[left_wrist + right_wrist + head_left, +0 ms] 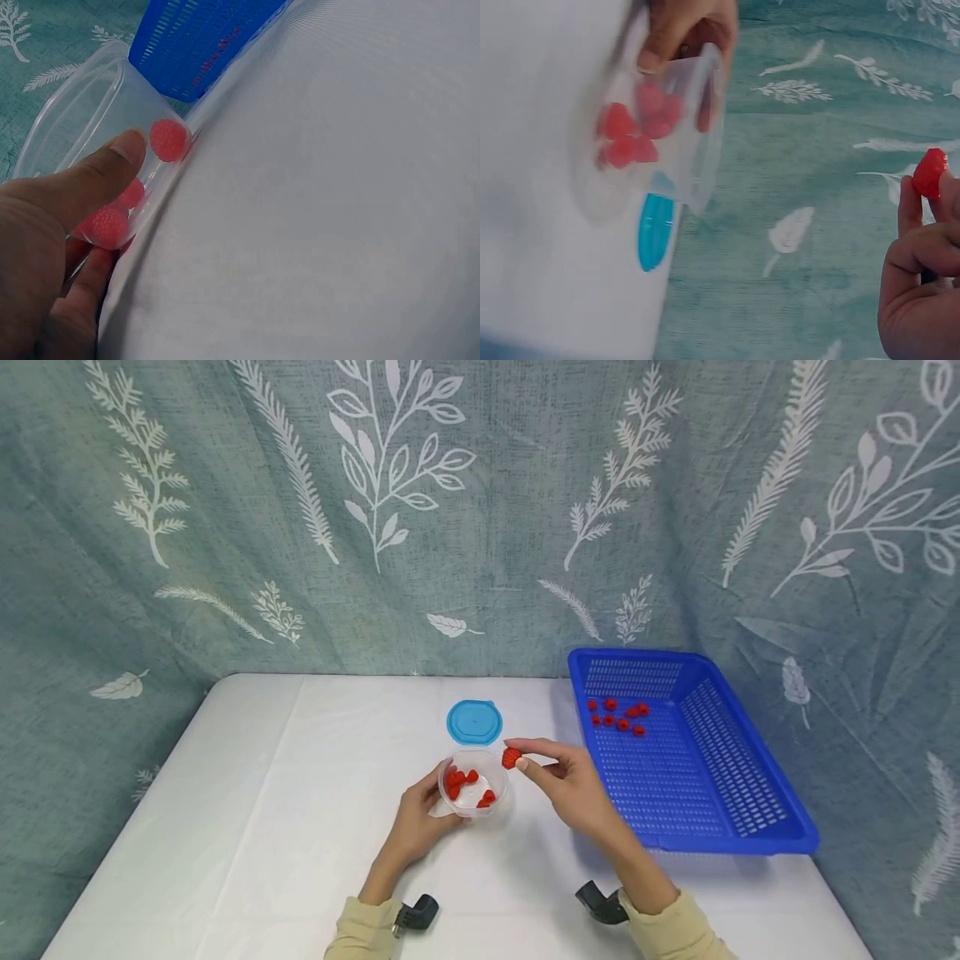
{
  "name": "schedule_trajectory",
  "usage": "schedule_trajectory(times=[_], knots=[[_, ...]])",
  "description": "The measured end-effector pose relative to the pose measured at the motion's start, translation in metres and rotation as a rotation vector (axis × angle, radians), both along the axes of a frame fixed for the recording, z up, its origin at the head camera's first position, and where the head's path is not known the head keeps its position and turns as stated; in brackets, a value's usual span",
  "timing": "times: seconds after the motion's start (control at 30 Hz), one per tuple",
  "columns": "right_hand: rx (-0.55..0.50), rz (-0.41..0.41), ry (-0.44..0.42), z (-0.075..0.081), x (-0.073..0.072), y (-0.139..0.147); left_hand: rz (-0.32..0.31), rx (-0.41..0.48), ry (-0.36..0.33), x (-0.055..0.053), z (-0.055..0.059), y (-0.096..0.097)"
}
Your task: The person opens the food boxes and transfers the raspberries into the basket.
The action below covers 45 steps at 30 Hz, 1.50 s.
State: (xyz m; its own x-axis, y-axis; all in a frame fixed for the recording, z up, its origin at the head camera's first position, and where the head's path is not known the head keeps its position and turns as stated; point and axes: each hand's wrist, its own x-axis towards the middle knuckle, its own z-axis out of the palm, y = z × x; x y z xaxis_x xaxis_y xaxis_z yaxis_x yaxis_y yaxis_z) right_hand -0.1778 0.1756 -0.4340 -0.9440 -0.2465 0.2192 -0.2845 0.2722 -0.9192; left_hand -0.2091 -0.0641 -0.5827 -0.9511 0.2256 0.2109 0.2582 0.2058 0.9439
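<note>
My left hand [420, 817] grips a round clear plastic container [491, 768] by its side, thumb on the near wall and fingers round the far one. Inside it lie several red raspberries [169, 140], seen through the wall in the left wrist view. Between thumb and fingertips, my right hand [573, 785] pinches a single raspberry [512, 757] just beyond the container's right rim. The same raspberry [930, 173] shows at the right edge of the right wrist view, held up in the fingers.
A blue plastic basket [675, 810] stands at the right of the white table [247, 827], with several raspberries [623, 724] in its far left part. Just behind the container lies a round blue lid [475, 722]. A patterned green curtain [487, 527] hangs behind the table.
</note>
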Motion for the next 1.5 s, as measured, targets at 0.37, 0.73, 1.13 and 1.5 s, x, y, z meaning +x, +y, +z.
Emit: schedule_trajectory(times=[0.37, 0.73, 1.13, 1.5], knots=[[-0.016, -0.095, 0.212, 0.067, -0.007, 0.036, -0.002, 0.007, -0.023, 0.001, 0.004, -0.001], [0.035, -0.29, 0.182, 0.071, -0.06, 0.092, -0.009, 0.017, -0.024, -0.001, 0.002, -0.002], [0.169, -0.496, 0.07, 0.0, -0.134, 0.179, -0.003, 0.012, -0.038, -0.001, 0.001, -0.001], [0.369, -0.501, 0.043, -0.056, -0.151, 0.223, -0.011, 0.014, -0.025, -0.001, 0.0, -0.002]])
